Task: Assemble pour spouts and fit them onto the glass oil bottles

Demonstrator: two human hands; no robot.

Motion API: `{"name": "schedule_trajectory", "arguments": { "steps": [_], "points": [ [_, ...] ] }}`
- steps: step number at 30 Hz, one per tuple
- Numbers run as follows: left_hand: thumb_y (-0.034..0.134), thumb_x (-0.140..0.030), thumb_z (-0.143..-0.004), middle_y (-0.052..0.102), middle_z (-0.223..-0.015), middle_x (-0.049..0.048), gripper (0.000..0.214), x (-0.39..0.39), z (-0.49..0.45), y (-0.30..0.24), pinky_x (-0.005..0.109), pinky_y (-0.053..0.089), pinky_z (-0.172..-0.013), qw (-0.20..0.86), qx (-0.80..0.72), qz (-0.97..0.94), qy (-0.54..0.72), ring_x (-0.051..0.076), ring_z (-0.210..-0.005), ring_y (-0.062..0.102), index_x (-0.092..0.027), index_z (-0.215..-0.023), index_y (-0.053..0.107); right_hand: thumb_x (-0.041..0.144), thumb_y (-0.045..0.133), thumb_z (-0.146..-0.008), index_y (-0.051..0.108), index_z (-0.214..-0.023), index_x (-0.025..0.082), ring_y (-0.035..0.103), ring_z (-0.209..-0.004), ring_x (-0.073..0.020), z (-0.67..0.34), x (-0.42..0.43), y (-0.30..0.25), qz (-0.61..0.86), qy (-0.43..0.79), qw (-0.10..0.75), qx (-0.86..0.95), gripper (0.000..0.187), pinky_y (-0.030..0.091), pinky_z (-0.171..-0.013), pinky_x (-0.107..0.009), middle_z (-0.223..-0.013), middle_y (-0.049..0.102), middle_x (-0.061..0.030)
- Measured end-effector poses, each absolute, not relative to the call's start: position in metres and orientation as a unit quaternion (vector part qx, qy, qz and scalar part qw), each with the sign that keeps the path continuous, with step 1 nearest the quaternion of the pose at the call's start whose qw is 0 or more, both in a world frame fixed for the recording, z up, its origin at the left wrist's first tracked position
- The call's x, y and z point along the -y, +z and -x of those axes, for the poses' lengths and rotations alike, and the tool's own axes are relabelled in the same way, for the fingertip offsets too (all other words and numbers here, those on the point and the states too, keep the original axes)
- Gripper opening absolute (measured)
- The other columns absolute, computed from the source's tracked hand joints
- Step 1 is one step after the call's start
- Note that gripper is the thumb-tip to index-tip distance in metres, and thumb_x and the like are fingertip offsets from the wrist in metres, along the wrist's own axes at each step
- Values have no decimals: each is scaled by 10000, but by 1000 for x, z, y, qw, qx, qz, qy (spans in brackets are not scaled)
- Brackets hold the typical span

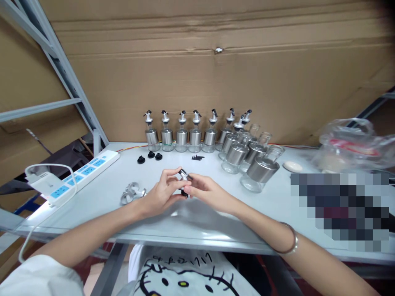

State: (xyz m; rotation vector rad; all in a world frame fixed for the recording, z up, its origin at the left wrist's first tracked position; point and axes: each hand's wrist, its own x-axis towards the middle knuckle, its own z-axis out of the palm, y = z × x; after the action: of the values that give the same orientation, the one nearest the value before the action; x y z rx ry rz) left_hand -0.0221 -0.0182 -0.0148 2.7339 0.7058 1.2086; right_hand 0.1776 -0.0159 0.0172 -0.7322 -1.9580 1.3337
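Note:
Between my two hands, above the front of the table, is a bottle pourer (184, 176) with a silver body and black parts at top and bottom. My left hand (163, 189) pinches it from the left, fingers at its top and base. From the right, my right hand (208, 191) grips it with thumb and fingertips. The fingers cover much of its middle. Left of my left hand lie several silver pourer parts (132, 193). Beyond my hands are black stoppers (151, 154) and a little group of thin black pieces (198, 157).
Along the cardboard backing stands a row of glass-and-steel bottles (181, 137) fitted with pourers. Open bottles (261, 170) stand at the right, beside a white oval object (292, 166) and a plastic bag (345, 148). A power strip (83, 176) lies along the left edge.

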Motion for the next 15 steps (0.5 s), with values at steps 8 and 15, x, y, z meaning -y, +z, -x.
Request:
{"name": "schedule_trajectory", "arguments": {
  "steps": [8, 15],
  "points": [
    [411, -378, -964, 368, -1262, 100, 324, 9, 25, -8, 323, 570, -792, 78, -198, -889, 406, 107, -828, 606, -280, -1269, 458, 422, 666, -780, 537, -967, 165, 662, -788, -171, -177, 14, 18, 213, 717, 301, 591, 343, 466, -742, -322, -889, 637, -32],
    [353, -241, -992, 506, -1001, 42, 247, 16, 22, -4, 207, 544, -698, 94, -201, -901, 373, 81, -766, 607, -221, -1116, 566, 486, 714, -742, 558, -929, 158, 656, -758, -144, -176, 11, 14, 211, 701, 295, 614, 408, 480, -749, -296, -855, 610, 4]
  ]
}}
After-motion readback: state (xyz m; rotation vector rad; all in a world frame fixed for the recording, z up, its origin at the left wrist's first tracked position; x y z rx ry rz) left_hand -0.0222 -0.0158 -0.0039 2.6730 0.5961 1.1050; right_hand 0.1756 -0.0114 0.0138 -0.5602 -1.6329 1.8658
